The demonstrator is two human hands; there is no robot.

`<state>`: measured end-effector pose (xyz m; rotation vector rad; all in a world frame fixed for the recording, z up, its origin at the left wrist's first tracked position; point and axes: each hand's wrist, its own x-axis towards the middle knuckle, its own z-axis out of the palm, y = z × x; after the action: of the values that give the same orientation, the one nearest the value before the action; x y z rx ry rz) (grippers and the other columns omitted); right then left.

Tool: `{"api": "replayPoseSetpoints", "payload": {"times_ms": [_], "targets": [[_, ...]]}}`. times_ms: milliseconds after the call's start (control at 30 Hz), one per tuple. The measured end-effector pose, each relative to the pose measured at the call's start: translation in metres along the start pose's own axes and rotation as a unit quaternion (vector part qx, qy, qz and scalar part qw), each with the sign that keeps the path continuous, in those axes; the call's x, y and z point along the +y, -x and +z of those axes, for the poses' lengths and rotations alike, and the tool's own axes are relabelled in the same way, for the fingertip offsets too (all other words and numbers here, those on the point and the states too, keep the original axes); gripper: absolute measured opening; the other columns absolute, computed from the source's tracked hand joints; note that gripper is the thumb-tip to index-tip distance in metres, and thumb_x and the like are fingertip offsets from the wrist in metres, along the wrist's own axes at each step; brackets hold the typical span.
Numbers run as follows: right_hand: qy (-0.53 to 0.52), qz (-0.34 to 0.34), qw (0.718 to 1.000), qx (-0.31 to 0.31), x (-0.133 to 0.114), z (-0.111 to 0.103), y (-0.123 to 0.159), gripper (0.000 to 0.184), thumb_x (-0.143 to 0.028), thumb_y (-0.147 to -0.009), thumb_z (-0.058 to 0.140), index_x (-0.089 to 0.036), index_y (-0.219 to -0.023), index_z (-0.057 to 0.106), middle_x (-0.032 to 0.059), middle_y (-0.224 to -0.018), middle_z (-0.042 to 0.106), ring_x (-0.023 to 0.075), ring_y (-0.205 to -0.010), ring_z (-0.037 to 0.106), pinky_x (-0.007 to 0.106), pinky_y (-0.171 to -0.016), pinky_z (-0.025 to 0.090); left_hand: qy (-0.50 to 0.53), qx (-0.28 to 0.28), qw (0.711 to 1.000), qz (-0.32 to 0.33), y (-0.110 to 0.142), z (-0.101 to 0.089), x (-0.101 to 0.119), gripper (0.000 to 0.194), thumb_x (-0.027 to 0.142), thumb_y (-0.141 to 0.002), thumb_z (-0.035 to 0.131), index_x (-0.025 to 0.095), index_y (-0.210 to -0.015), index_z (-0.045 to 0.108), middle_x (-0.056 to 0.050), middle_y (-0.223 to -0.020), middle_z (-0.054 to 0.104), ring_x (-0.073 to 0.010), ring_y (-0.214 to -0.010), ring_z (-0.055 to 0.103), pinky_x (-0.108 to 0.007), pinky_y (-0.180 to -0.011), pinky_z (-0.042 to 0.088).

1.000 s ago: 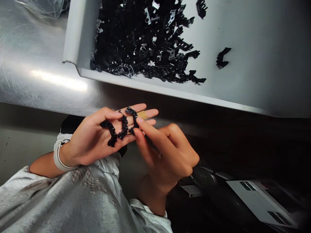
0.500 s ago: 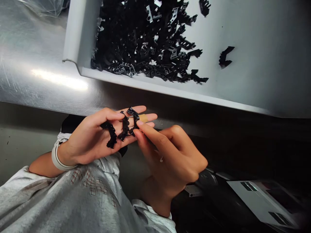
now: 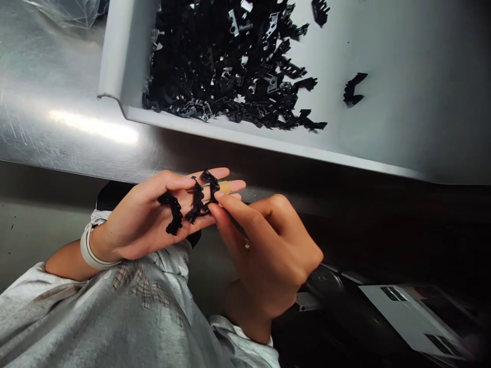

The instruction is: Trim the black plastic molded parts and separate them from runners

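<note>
My left hand lies palm up below the table edge, with three small black plastic clips resting across its fingers under the thumb. My right hand reaches in from the right; its thumb and forefinger pinch the rightmost clip on the left fingers. A white band sits on my left wrist. Further back, a grey tray holds a large heap of the same black clips.
One stray clip lies apart on the tray's right side, another near the top. The tray rests on a shiny steel table. Clear plastic bag at top left. Dark equipment with a white panel sits lower right.
Almost nothing differs. My right hand has shifted slightly while staying pinched on the rightmost clip; my left hand stays put with the clips.
</note>
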<state>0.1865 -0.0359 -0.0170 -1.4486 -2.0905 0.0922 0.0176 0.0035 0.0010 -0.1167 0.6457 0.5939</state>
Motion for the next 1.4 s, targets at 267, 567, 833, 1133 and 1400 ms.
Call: {"api": "replayPoseSetpoints", "payload": {"times_ms": [267,567,833,1133,1400], "targets": [[-0.001,0.009,1.0,-0.009,0.0,-0.002,0.001,0.019,-0.017,-0.088,0.068,-0.023,-0.105,0.071,-0.0041,-0.065,0.045,0.0053,-0.051,0.039,0.019,-0.047,0.037,-0.007,-0.013,1.0,-0.01,0.0,0.001,0.001,0.065,0.024,-0.088,0.046,0.012,-0.151,0.039,-0.014,-0.137,0.061,-0.0271,-0.137,0.049,-0.04,-0.119,0.034],[-0.019,0.016,0.999,0.033,-0.001,0.0,-0.001,0.018,-0.01,-0.081,0.074,-0.019,-0.096,0.07,-0.0056,-0.064,0.043,0.0041,-0.052,0.038,0.018,-0.048,0.037,-0.007,-0.054,0.998,-0.024,-0.006,-0.007,0.005,0.058,0.025,-0.091,0.042,0.007,-0.146,0.044,-0.016,-0.137,0.061,-0.0227,-0.13,0.056,-0.026,-0.101,0.049],[-0.015,0.007,1.0,0.006,-0.003,0.001,-0.003,0.02,-0.014,-0.085,0.07,-0.018,-0.104,0.069,-0.0044,-0.065,0.046,0.0059,-0.054,0.044,0.019,-0.05,0.039,0.017,-0.026,0.999,-0.034,-0.005,-0.001,0.005,0.06,0.024,-0.088,0.039,0.006,-0.144,0.045,-0.018,-0.134,0.063,-0.0235,-0.123,0.061,-0.03,-0.1,0.052],[-0.035,0.039,0.997,0.052,-0.007,0.002,0.0,0.019,-0.014,-0.082,0.073,-0.019,-0.1,0.071,-0.0055,-0.062,0.043,0.0051,-0.05,0.038,0.019,-0.047,0.036,0.05,-0.053,0.997,-0.036,-0.009,-0.004,0.007,0.062,0.027,-0.085,0.043,0.014,-0.145,0.045,-0.014,-0.136,0.062,-0.029,-0.13,0.056,-0.037,-0.101,0.052],[-0.038,0.048,0.998,0.028,-0.021,0.01,0.008,0.018,-0.016,-0.088,0.068,-0.021,-0.105,0.07,-0.0038,-0.064,0.05,0.0053,-0.047,0.042,0.018,-0.043,0.037,0.054,-0.09,0.994,-0.038,-0.009,-0.007,0.008,0.065,0.025,-0.087,0.038,0.012,-0.151,0.036,-0.017,-0.144,0.054,-0.0307,-0.138,0.047,-0.044,-0.108,0.047]]}}
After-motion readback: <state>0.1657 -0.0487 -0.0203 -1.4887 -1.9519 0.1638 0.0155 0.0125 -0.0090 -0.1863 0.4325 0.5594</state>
